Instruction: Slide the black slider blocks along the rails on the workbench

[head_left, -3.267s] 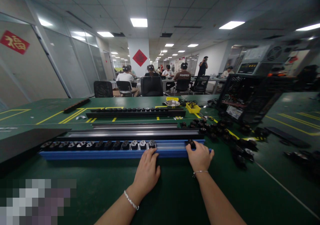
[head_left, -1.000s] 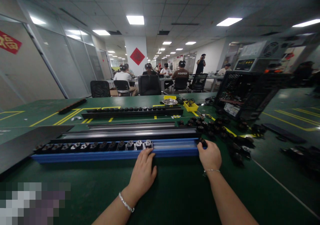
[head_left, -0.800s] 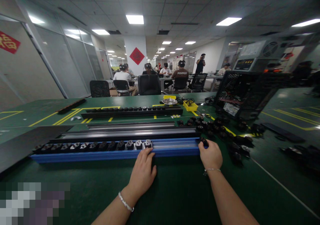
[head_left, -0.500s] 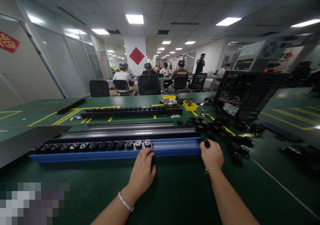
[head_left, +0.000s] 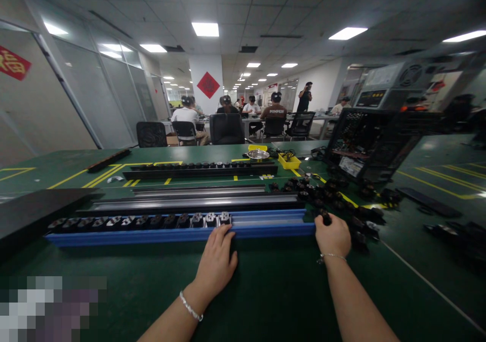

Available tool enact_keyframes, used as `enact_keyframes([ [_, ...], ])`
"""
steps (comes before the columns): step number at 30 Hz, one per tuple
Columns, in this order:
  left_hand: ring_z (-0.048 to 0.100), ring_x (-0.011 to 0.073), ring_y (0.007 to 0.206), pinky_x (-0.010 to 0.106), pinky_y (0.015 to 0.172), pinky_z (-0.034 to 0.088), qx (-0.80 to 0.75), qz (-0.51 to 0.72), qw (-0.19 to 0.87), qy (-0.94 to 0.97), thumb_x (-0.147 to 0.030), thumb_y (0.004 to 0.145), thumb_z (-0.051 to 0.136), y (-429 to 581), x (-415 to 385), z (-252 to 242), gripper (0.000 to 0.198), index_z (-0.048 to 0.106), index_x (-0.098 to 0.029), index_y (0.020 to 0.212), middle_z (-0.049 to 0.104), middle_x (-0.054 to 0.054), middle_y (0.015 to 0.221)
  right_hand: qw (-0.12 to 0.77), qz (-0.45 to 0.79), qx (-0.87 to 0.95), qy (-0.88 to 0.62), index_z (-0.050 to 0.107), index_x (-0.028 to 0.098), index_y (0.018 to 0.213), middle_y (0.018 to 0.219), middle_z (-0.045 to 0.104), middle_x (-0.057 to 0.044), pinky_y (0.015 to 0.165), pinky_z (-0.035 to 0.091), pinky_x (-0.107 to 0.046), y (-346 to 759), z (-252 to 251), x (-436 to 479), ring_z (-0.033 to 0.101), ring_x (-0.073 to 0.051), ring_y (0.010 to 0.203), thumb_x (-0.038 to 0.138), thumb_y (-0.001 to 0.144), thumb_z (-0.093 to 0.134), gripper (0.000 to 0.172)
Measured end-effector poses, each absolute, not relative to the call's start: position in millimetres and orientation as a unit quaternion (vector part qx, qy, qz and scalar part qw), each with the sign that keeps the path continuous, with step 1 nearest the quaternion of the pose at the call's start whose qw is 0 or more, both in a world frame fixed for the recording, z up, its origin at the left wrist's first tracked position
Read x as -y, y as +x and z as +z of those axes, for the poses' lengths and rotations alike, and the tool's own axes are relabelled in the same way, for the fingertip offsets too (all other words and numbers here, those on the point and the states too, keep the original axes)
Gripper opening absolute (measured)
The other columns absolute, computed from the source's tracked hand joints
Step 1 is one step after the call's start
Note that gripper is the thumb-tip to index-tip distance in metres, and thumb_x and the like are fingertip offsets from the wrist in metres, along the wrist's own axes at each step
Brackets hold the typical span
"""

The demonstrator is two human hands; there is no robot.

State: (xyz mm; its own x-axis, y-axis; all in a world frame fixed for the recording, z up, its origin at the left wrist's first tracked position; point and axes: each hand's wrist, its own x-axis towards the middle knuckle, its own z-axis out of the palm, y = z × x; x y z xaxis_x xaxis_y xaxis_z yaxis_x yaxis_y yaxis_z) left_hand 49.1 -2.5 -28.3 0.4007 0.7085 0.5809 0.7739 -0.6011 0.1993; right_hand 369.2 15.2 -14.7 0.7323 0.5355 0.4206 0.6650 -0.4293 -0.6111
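Observation:
A long blue channel rail lies across the table before me. Several small black-and-silver parts stand in a row along its left and middle stretch. My left hand has its fingertips on the rail's near wall, by the last part in the row; its fingers are stretched out and the thumb is apart. Just beyond the rail's right end, my right hand pinches a small black part, mostly hidden by the fingers. I cannot tell whether that part touches the rail.
Behind the blue rail lie dark metal rails and a filled black rail. Loose black parts are heaped at the right. Farther back are a yellow bin, a metal bowl and an opened computer case. People sit beyond the table.
My right hand has moved right with the small black part, from over the rail's end to past it. My left hand has stayed in place.

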Motion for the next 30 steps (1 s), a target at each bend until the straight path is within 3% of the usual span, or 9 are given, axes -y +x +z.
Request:
enact_keyframes([
  [4, 0.04, 0.0264, 0.125, 0.049, 0.105, 0.037, 0.448, -0.316, 0.048, -0.835, -0.017, 0.079, 0.048, 50, 3, -27, 0.039, 0.049, -0.017, 0.118, 0.046, 0.012, 0.13, 0.366, -0.071, 0.355, -0.857, 0.067, 0.015, 0.102, 0.101, 0.061, -0.015, 0.075, 0.042, -0.037, 381, -23, -20, 0.053, -0.027, 0.091, 0.042, 0.077, 0.042, 0.044],
  [9, 0.039, 0.0263, 0.126, 0.05, 0.104, 0.037, 0.452, -0.314, 0.042, -0.834, -0.017, 0.079, 0.048, 49, 4, -27, 0.038, 0.05, -0.018, 0.118, 0.046, 0.011, 0.131, 0.296, -0.022, 0.365, -0.882, 0.067, 0.023, 0.105, 0.104, 0.061, -0.013, 0.074, 0.042, -0.039, 386, -31, -31, 0.054, -0.027, 0.091, 0.048, 0.078, 0.043, 0.044],
  [18, 0.04, 0.0261, 0.126, 0.05, 0.105, 0.037, 0.452, -0.309, 0.046, -0.836, -0.017, 0.079, 0.048, 49, 3, -28, 0.039, 0.048, -0.018, 0.119, 0.046, 0.011, 0.131, 0.256, -0.017, 0.403, -0.879, 0.064, 0.024, 0.112, 0.112, 0.06, -0.012, 0.077, 0.042, -0.042, 411, -33, -63, 0.052, -0.029, 0.097, 0.051, 0.08, 0.044, 0.046],
  [26, 0.04, 0.0266, 0.125, 0.052, 0.104, 0.037, 0.452, -0.311, 0.059, -0.834, -0.014, 0.079, 0.048, 50, 3, -29, 0.04, 0.048, -0.017, 0.118, 0.047, 0.012, 0.131, 0.247, -0.008, 0.415, -0.876, 0.063, 0.022, 0.113, 0.115, 0.061, -0.012, 0.079, 0.042, -0.043, 419, -31, -82, 0.052, -0.032, 0.1, 0.054, 0.079, 0.045, 0.05],
  [30, 0.041, 0.0267, 0.125, 0.051, 0.103, 0.038, 0.446, -0.319, 0.057, -0.834, -0.015, 0.079, 0.048, 49, 3, -29, 0.039, 0.048, -0.018, 0.118, 0.047, 0.012, 0.13, 0.293, 0.035, 0.408, -0.864, 0.062, 0.023, 0.113, 0.111, 0.064, -0.009, 0.082, 0.042, -0.043, 423, -30, -84, 0.053, -0.031, 0.101, 0.053, 0.074, 0.053, 0.051],
])
